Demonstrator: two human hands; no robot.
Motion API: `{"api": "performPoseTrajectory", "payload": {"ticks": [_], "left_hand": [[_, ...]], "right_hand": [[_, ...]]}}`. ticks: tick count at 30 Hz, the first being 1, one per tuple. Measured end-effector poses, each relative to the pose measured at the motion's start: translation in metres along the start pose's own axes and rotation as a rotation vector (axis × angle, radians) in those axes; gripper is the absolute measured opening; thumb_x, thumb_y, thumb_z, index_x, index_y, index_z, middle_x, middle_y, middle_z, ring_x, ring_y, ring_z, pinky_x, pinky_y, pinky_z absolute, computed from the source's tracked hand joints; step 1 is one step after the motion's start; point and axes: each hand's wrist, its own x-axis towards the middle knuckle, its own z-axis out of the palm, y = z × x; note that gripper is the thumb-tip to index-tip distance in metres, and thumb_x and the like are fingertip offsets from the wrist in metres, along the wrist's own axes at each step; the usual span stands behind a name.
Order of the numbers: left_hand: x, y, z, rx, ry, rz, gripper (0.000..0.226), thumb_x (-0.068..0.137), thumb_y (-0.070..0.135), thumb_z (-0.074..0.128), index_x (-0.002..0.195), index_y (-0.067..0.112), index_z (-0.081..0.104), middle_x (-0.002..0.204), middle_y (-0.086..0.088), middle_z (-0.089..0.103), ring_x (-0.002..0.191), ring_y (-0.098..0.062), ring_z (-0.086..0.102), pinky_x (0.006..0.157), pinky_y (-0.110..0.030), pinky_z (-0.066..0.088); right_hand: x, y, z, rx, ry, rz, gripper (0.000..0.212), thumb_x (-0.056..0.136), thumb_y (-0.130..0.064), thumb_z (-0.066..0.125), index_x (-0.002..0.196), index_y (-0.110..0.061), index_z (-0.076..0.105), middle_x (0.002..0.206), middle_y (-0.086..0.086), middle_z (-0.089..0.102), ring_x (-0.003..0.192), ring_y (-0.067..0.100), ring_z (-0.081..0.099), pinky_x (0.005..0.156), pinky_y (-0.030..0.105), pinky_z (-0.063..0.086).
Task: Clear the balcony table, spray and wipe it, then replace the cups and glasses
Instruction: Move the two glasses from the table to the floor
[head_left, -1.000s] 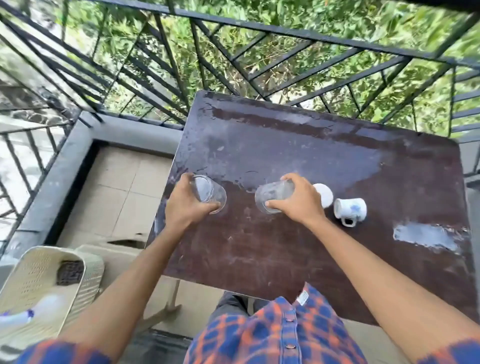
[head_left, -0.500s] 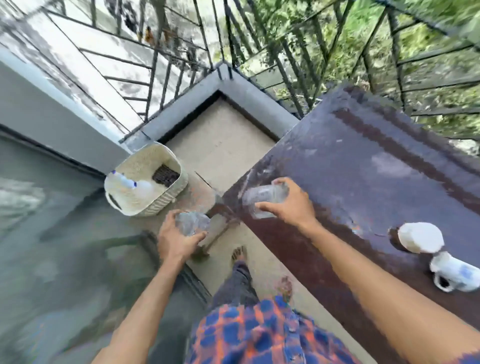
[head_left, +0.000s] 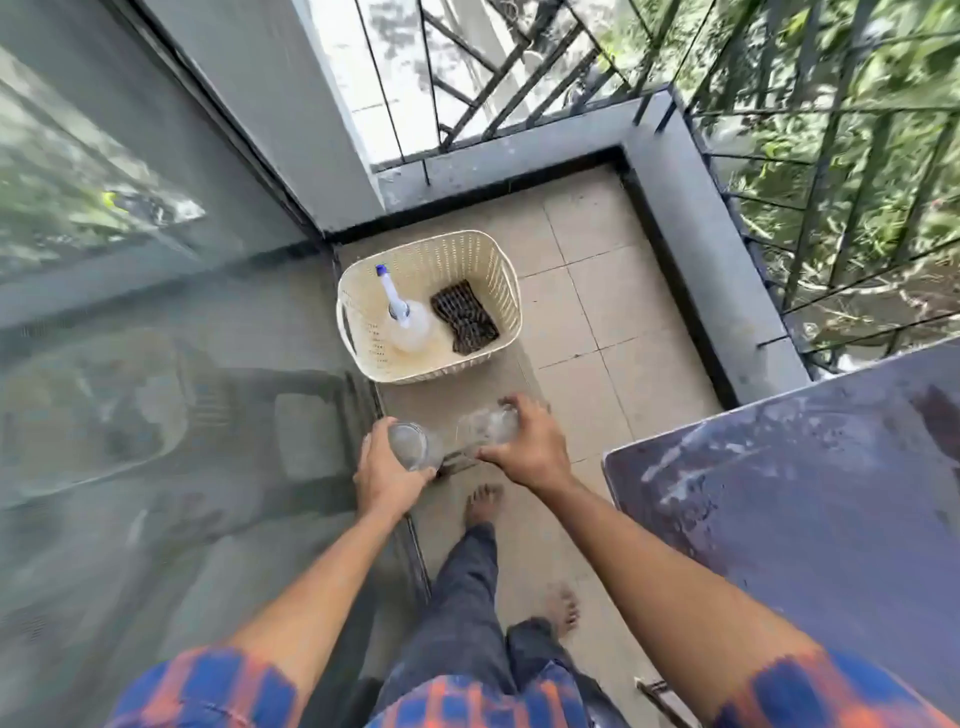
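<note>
Both hands are holding out over the balcony floor (head_left: 597, 322), off the table (head_left: 805, 509).

Left hand (head_left: 387, 475): grip is closing round a clear glass (head_left: 413, 446), fingers and thumb wrapping its side. The glass is tilting, its round end facing up toward the camera.

Right hand (head_left: 532, 449): grip is closing from above on a second clear glass (head_left: 485, 426), fingers curling over the far side, thumb on the near side. This glass is lying closer to sideways; blur is hiding the detail.

The two glasses are sitting just beside each other in the air. Cannot tell if they are touching. Both are hanging between the basket (head_left: 503, 280) and the person's bare feet (head_left: 483, 501), left of the table's near corner.

The cream perforated basket is standing on the floor tiles near the corner by the glass door (head_left: 130, 322). Inside it: a clear spray bottle (head_left: 410, 325) with a blue-tipped nozzle is leaning on the left, and a dark cloth (head_left: 464, 317) is lying on the right, just beside the bottle.

The dark tabletop is showing wet streaks and pale patches. Only its left part is in view.

A black metal railing (head_left: 831, 156) is running along the raised kerb, with greenery behind it. The person is wearing blue-and-orange plaid sleeves and dark trousers.
</note>
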Motion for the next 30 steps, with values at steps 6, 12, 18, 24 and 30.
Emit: {"api": "performPoseTrajectory", "payload": {"ticks": [6,12,18,24,30], "left_hand": [[0.049,-0.023,0.017,0.001,-0.003,-0.046,0.088,0.065,0.022,0.092,0.137,0.036,0.044,0.141,0.006,0.051,0.118,-0.031,0.060,0.097,-0.041,0.050],[0.081,-0.039,0.045,0.032,0.011,-0.061,0.091,0.066,0.022,0.091,0.144,0.026,0.045,0.144,0.002,0.051,0.122,-0.032,0.060,0.095,-0.039,0.049],[0.089,-0.043,0.059,0.041,0.040,-0.012,0.091,0.068,0.022,0.087,0.142,0.037,0.036,0.145,0.001,0.051,0.122,-0.035,0.060,0.096,-0.042,0.050],[0.090,-0.043,0.061,0.002,0.028,-0.018,0.102,0.069,0.019,0.088,0.148,0.038,0.027,0.147,-0.006,0.044,0.127,-0.038,0.056,0.100,-0.046,0.050],[0.077,-0.041,0.045,-0.084,0.044,-0.022,0.100,0.066,0.023,0.091,0.150,0.026,0.037,0.144,-0.005,0.045,0.131,-0.027,0.051,0.107,-0.039,0.044]], "right_hand": [[0.065,-0.002,0.049,-0.244,-0.072,-0.053,0.072,0.066,-0.030,0.080,0.133,-0.026,0.052,0.124,-0.003,0.057,0.112,0.021,0.059,0.088,0.029,0.045],[0.098,0.001,0.085,-0.428,-0.144,-0.135,0.067,0.075,-0.023,0.074,0.137,-0.026,0.047,0.126,0.004,0.054,0.106,0.030,0.061,0.084,0.036,0.048],[0.108,0.002,0.103,-0.506,-0.184,-0.190,0.064,0.080,-0.014,0.067,0.140,-0.022,0.045,0.129,0.010,0.050,0.112,0.033,0.054,0.094,0.043,0.050],[0.106,0.000,0.107,-0.428,-0.154,-0.214,0.072,0.078,-0.003,0.063,0.144,-0.021,0.041,0.131,0.012,0.046,0.113,0.033,0.051,0.093,0.042,0.050],[0.088,0.014,0.089,-0.102,-0.050,-0.159,0.074,0.073,0.001,0.064,0.141,-0.024,0.047,0.126,0.006,0.052,0.112,0.024,0.054,0.094,0.035,0.048]]}}
